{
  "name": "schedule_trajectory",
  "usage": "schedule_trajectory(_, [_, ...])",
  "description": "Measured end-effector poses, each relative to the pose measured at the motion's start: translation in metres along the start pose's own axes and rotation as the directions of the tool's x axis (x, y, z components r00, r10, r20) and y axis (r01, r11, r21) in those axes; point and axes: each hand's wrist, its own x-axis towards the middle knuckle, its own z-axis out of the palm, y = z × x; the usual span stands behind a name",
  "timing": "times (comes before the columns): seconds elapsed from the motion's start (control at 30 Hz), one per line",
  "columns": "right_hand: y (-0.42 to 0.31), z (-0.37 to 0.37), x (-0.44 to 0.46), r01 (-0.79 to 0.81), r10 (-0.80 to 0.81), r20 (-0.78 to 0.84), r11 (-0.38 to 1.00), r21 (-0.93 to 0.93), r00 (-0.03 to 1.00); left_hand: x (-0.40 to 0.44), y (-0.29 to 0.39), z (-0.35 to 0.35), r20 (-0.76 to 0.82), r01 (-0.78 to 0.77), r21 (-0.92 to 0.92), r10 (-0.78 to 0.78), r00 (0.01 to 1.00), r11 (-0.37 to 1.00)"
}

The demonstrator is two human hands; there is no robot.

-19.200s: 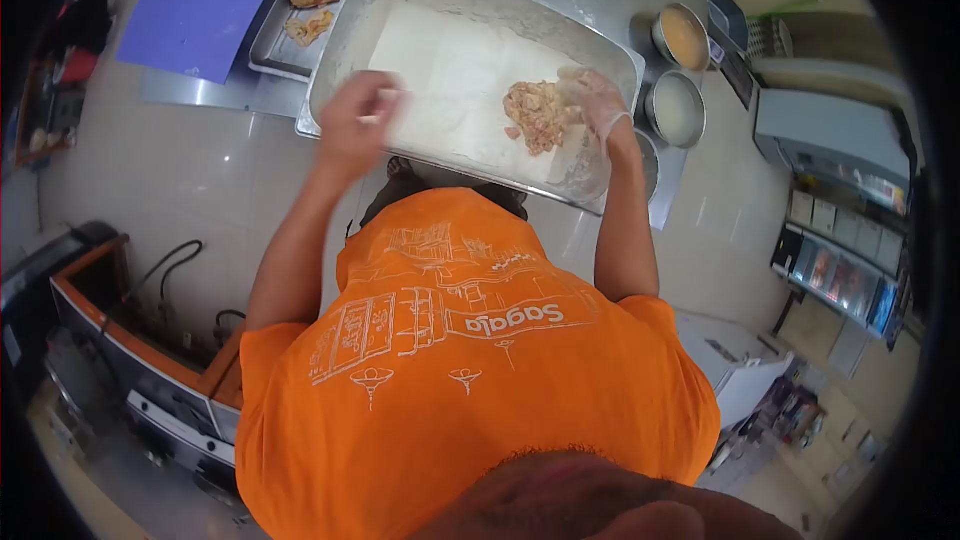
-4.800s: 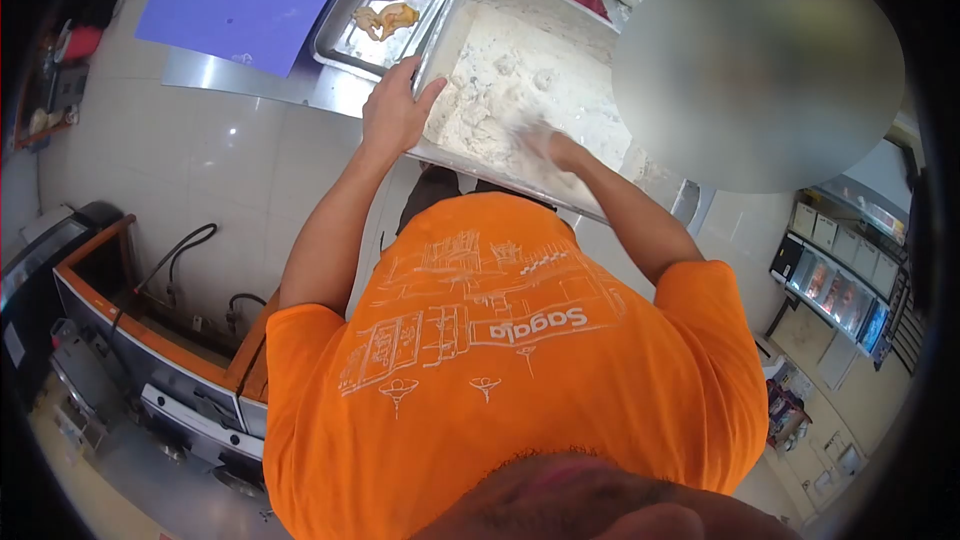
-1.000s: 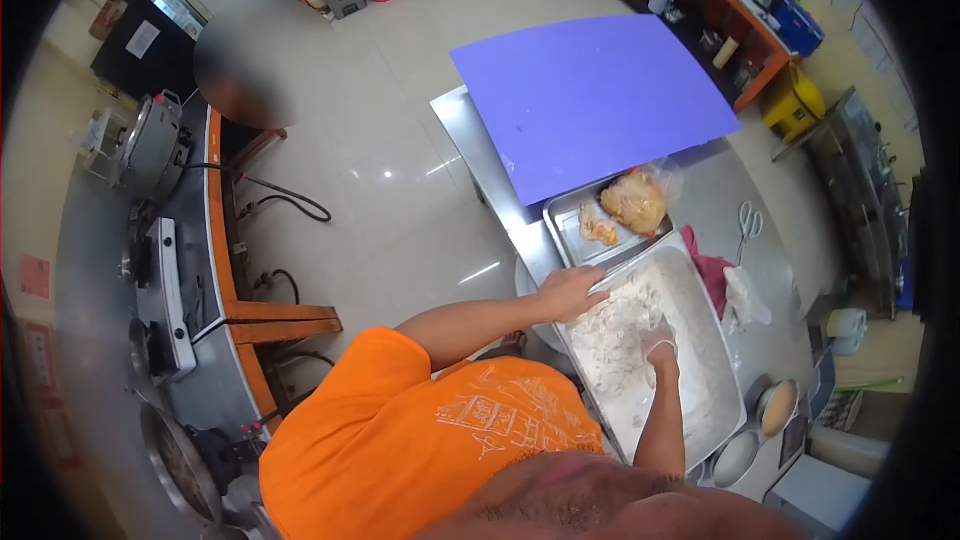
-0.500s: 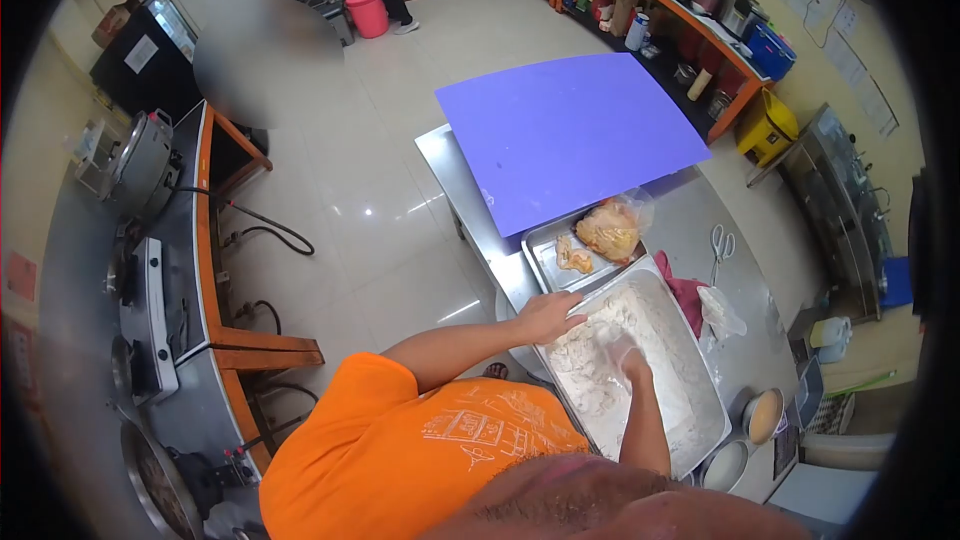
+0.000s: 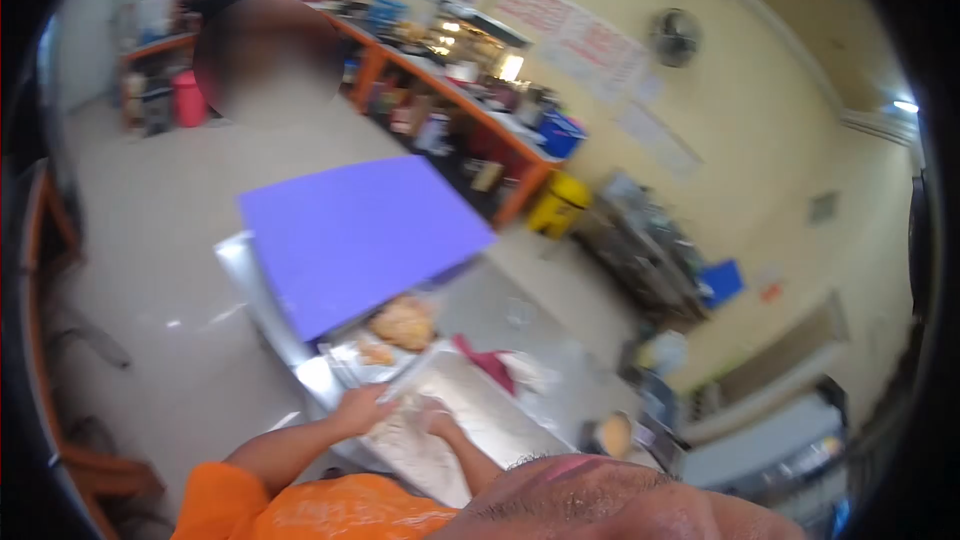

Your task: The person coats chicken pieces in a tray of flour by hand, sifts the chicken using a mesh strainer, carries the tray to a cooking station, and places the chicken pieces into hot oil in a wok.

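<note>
- Left hand [image 5: 362, 410]: grip appears closed on the rim of the deep tray [image 5: 502, 402].
- Right hand [image 5: 433, 416]: inside that tray, at the white powder [image 5: 393, 434]; blur prevents telling its grip.
- Status: powder work judged under way, not complete; any pieces within cannot be made out.
- Outstanding, apparently: meat [image 5: 403, 323] in the adjacent shallow tray [image 5: 343, 358], outside the powder.

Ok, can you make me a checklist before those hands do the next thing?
1. Left hand at the edge of the big metal pan: ok.
2. Right hand down inside the pan: ok.
3. White powder in the pan: ok.
4. Red cloth kept out of the powder: ok, it's beside the pan.
5. Anything hidden under the right hand: cannot tell, too blurred.
</note>
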Motion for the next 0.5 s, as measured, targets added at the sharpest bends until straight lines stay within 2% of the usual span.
schedule_trajectory(0.03, [0.034, 0.017, 0.014, -0.006, 0.010, -0.081, 0.999, 0.054, 0.997, 0.000, 0.001, 0.003, -0.038, 0.012, -0.145, -0.018, 0.999, 0.989])
schedule_trajectory(0.07, [0.029, 0.011, 0.017, -0.226, 0.222, -0.039, 0.963, -0.147, 0.974, 0.001, -0.006, 0.011, -0.092, -0.003, -0.066, -0.003, 0.996, 0.998])
schedule_trajectory(0.1, [0.048, 0.030, 0.025, -0.275, 0.269, -0.083, 0.959, -0.069, 0.960, 0.001, 0.010, -0.004, -0.011, 0.064, -0.074, -0.065, 0.998, 0.995])
schedule_trajectory(0.13, [0.065, 0.070, 0.042, -0.193, 0.177, -0.088, 0.953, -0.234, 0.980, 0.001, 0.014, -0.007, -0.054, 0.014, 0.016, -0.014, 0.998, 1.000])
schedule_trajectory(0.2, [-0.022, 0.008, 0.007, -0.116, 0.127, 0.056, 0.977, -0.178, 0.990, 0.015, 0.013, 0.005, -0.075, -0.019, 0.042, 0.022, 0.997, 0.999])
schedule_trajectory(0.23, [-0.031, 0.003, -0.005, -0.050, 0.056, 0.126, 0.998, -0.049, 0.990, 0.004, 0.002, 0.004, -0.101, 0.017, 0.065, -0.010, 0.995, 0.998])
schedule_trajectory(0.27, [-0.043, 0.006, -0.017, 0.038, -0.054, 0.193, 0.996, 0.086, 0.980, 0.005, -0.010, 0.013, -0.152, -0.057, 0.069, 0.067, 0.986, 0.996])
schedule_trajectory(0.3, [-0.059, 0.015, -0.022, 0.135, -0.189, 0.231, 0.963, 0.234, 0.954, 0.004, -0.007, 0.008, -0.163, -0.054, 0.070, 0.065, 0.984, 0.996])
schedule_trajectory(0.33, [-0.042, 0.036, -0.024, 0.276, -0.347, 0.165, 0.897, 0.344, 0.923, 0.004, -0.002, 0.008, -0.177, -0.047, 0.072, 0.059, 0.983, 0.996])
schedule_trajectory(0.37, [-0.031, 0.035, -0.028, 0.206, -0.360, 0.258, 0.854, 0.478, 0.896, 0.005, -0.007, 0.013, -0.170, -0.041, 0.064, 0.052, 0.984, 0.997])
schedule_trajectory(0.4, [0.008, 0.035, -0.030, 0.525, -0.610, 0.149, 0.763, 0.378, 0.779, 0.006, 0.001, 0.008, -0.107, -0.019, 0.067, 0.026, 0.994, 0.998])
schedule_trajectory(0.43, [0.012, 0.010, -0.043, 0.426, -0.442, 0.218, 0.897, 0.118, 0.870, 0.003, 0.011, -0.001, -0.002, 0.018, -0.119, -0.019, 1.000, 0.993])
schedule_trajectory(0.47, [0.029, 0.008, -0.052, 0.135, -0.150, 0.156, 0.985, 0.106, 0.976, 0.002, 0.000, 0.003, -0.006, 0.014, -0.152, -0.015, 1.000, 0.988])
schedule_trajectory(0.5, [0.022, -0.018, -0.070, -0.089, 0.033, 0.275, 0.977, 0.194, 0.961, -0.004, 0.003, 0.004, -0.037, 0.065, -0.090, -0.069, 0.997, 0.994])
